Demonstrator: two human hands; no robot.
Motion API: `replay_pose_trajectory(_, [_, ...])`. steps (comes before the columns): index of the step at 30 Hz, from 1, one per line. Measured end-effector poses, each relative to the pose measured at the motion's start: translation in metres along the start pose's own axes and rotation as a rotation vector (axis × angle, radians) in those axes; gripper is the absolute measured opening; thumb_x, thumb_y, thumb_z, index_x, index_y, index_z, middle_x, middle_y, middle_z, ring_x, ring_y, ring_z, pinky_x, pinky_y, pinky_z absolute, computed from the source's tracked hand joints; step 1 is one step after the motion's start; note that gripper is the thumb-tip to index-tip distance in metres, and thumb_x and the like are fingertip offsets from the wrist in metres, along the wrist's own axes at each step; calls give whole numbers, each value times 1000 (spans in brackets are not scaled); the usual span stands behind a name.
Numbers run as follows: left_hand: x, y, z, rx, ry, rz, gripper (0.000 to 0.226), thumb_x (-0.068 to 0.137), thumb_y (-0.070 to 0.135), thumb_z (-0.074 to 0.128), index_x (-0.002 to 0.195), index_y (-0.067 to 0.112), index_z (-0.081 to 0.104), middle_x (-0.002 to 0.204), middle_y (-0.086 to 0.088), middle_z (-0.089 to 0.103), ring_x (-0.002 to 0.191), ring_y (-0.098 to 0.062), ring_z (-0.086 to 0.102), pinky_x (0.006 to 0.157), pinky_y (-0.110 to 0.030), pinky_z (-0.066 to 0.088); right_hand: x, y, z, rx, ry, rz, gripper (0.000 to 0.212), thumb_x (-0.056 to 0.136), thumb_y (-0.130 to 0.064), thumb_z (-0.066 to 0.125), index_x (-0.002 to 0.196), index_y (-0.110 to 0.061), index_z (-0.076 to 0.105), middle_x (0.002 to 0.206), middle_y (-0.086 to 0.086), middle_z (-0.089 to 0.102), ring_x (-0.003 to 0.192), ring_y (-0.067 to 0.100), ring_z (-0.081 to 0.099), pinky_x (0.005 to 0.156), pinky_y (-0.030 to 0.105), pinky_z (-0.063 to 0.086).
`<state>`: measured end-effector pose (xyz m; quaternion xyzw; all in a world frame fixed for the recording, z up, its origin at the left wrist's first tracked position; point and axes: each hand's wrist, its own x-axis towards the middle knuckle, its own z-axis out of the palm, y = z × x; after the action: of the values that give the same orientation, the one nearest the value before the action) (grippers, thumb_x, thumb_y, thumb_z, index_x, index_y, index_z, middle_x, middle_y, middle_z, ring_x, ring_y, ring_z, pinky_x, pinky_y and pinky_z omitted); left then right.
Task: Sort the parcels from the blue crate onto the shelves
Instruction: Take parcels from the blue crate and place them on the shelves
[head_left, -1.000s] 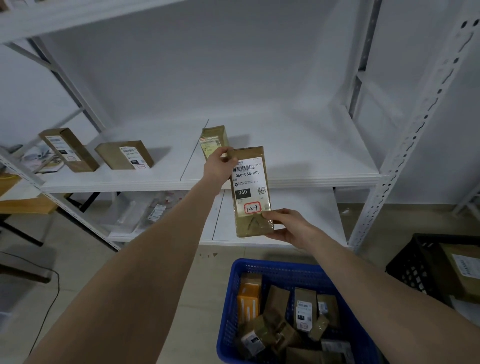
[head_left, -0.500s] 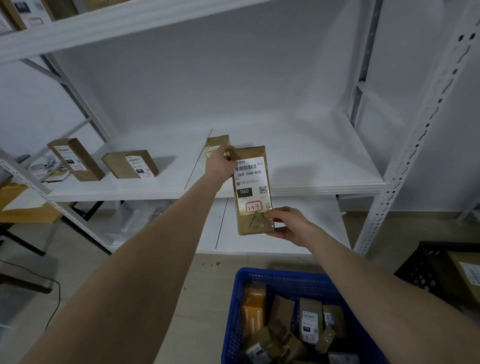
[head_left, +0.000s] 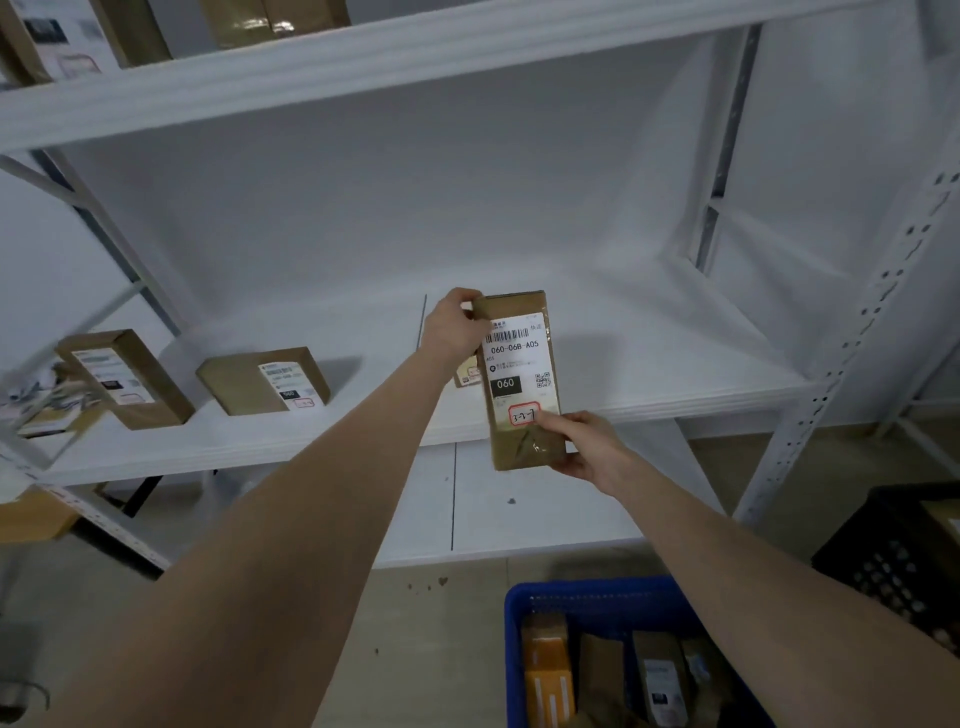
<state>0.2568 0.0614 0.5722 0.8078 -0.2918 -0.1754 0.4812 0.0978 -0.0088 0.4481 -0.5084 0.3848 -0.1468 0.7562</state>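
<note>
Brown parcel (head_left: 522, 379): held upright in the air before the middle shelf (head_left: 649, 358), label facing the camera.
Left hand (head_left: 454, 327): grips the parcel's top corner.
Right hand (head_left: 584, 447): pinches its lower end, thumb by the red-boxed mark.
Done: leaning parcel (head_left: 124, 379) and flat parcel (head_left: 265, 382) sit on the middle shelf; small parcel (head_left: 466, 373) shows partly behind the left wrist.
Left: this one is unplaced, and the blue crate (head_left: 592, 592) holds several crate parcels (head_left: 660, 680). The sorting looks well short of finished.
</note>
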Motion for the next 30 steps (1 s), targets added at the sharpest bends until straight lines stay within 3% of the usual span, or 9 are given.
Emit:
replay_pose_trajectory(7, [17, -3, -41, -3, -48, 70, 46, 83, 2, 60, 123, 21, 49, 112, -9, 62, 99, -28, 65, 86, -45, 55, -4, -7, 52, 14, 73, -68, 41, 73, -31, 82, 100, -14, 56, 85, 1, 72, 80, 18, 69, 61, 28, 57])
replay_pose_trajectory(12, [17, 18, -59, 72, -10, 201, 44, 80, 10, 66, 120, 20, 50, 118, -2, 56, 99, -24, 61, 86, -43, 54, -14, -29, 67, 25, 94, -140, 56, 75, -28, 81, 122, -19, 51, 101, 1, 68, 91, 21, 68, 65, 30, 56])
replay_pose_trajectory(15, [11, 41, -71, 147, 52, 276, 44, 80, 14, 67, 121, 19, 50, 112, 4, 57, 93, -14, 55, 79, -29, 49, -23, -49, 71, 22, 90, -201, 57, 74, -26, 82, 123, -22, 53, 100, 3, 70, 90, 22, 69, 70, 32, 57])
replay_pose_trajectory(18, [2, 65, -83, 158, 109, 317, 45, 80, 13, 68, 121, 17, 51, 110, 3, 57, 91, -12, 49, 75, -24, 42, -34, -70, 75, 10, 78, -247, 57, 73, -25, 82, 123, -20, 55, 102, 4, 70, 93, 25, 69, 74, 36, 58])
replay_pose_trajectory(25, [-28, 134, -108, 180, 116, 484, 51, 79, 13, 70, 126, 21, 51, 124, 1, 58, 109, -18, 56, 86, -27, 44, -74, -125, 73, 23, 77, -387, 53, 75, -24, 81, 120, -20, 53, 101, 4, 70, 91, 23, 69, 62, 30, 57])
replay_pose_trajectory(30, [-52, 185, -126, 217, 173, 609, 46, 79, 14, 69, 123, 22, 56, 122, -2, 59, 110, -20, 56, 87, -29, 47, -103, -164, 73, -4, 127, -521, 53, 75, -30, 80, 120, -24, 52, 99, 1, 69, 90, 19, 68, 68, 29, 56])
